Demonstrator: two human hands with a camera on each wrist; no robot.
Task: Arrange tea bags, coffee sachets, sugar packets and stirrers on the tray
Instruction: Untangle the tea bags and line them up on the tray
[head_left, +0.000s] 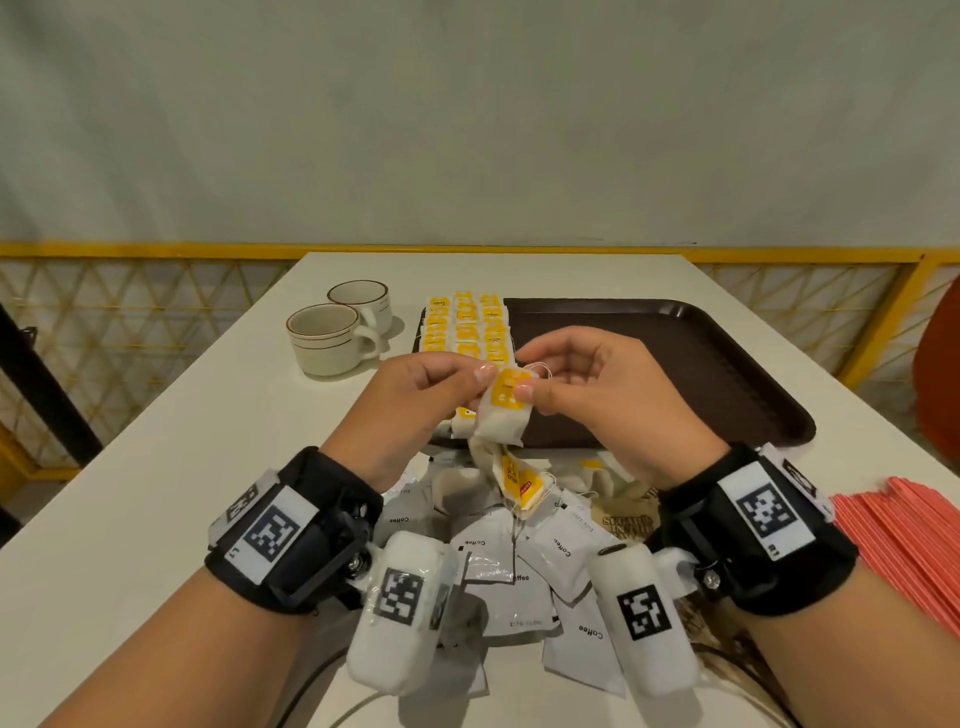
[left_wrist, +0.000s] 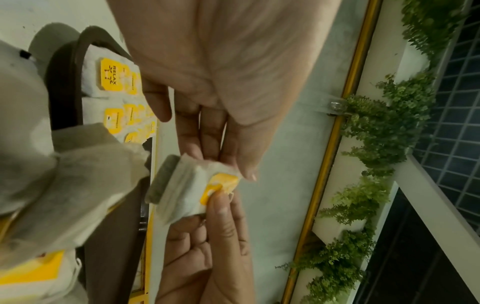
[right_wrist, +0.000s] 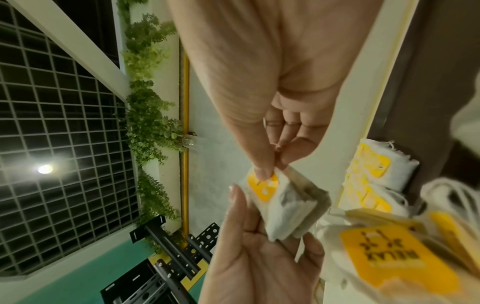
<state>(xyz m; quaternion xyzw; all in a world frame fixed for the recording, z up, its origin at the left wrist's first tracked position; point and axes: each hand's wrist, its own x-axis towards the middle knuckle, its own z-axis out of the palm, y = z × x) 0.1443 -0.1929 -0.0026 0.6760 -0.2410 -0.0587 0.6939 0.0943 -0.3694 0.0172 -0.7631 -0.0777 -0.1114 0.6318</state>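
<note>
Both hands hold one white tea bag (head_left: 501, 423) with a yellow tag above the near left corner of the brown tray (head_left: 675, 364). My left hand (head_left: 475, 389) pinches the bag's left edge, and my right hand (head_left: 535, 379) pinches the tag and its string. In the left wrist view the left hand's fingertips (left_wrist: 244, 170) grip the tea bag (left_wrist: 187, 191). In the right wrist view the right hand's thumb (right_wrist: 263, 170) presses on the tag. A second tea bag (head_left: 522, 483) dangles below by tangled string. Rows of tea bags (head_left: 467, 327) lie on the tray's left part.
White coffee sachets (head_left: 498, 561) and loose tea bags lie heaped near me under my wrists, with brown sugar packets (head_left: 628, 519) beside them. Red stirrers (head_left: 904, 545) lie at the right. Two cups (head_left: 332, 338) stand left of the tray.
</note>
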